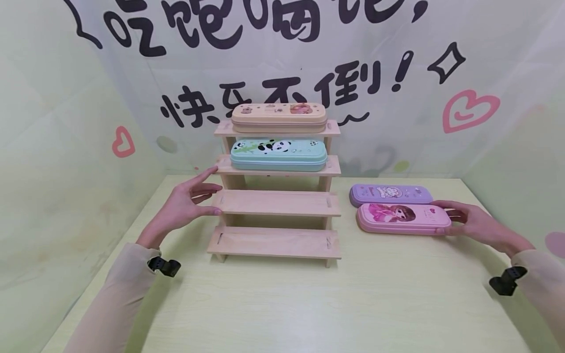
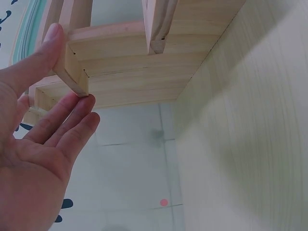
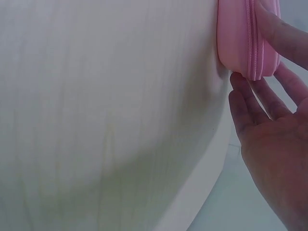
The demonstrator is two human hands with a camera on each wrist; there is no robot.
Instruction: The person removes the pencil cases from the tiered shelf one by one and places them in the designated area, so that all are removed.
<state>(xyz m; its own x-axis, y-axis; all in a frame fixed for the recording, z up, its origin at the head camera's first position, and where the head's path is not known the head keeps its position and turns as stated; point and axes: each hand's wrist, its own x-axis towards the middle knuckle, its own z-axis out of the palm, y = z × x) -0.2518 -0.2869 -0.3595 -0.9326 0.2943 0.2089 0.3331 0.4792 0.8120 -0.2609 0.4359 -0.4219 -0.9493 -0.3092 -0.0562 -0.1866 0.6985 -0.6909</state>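
A stepped wooden display rack (image 1: 273, 202) stands on the table. My left hand (image 1: 187, 202) holds its left side, thumb and fingers about the end of a lower step; in the left wrist view the left hand (image 2: 41, 154) shows its fingers nearly straight there. To the right, my right hand (image 1: 474, 223) grips the right end of a pink zipped pencil case (image 1: 401, 219) with a doll picture, thumb along the front. The right wrist view shows fingertips at the end of the pink case (image 3: 236, 43). Right behind it lies a purple pencil case (image 1: 390, 193).
A cream pencil case (image 1: 279, 117) sits on the top step, and a mint panda pencil case (image 1: 279, 155) on the step below. The two lower steps show bare wood. Behind the pale table (image 1: 282, 304) hangs a printed cloth (image 1: 397, 132).
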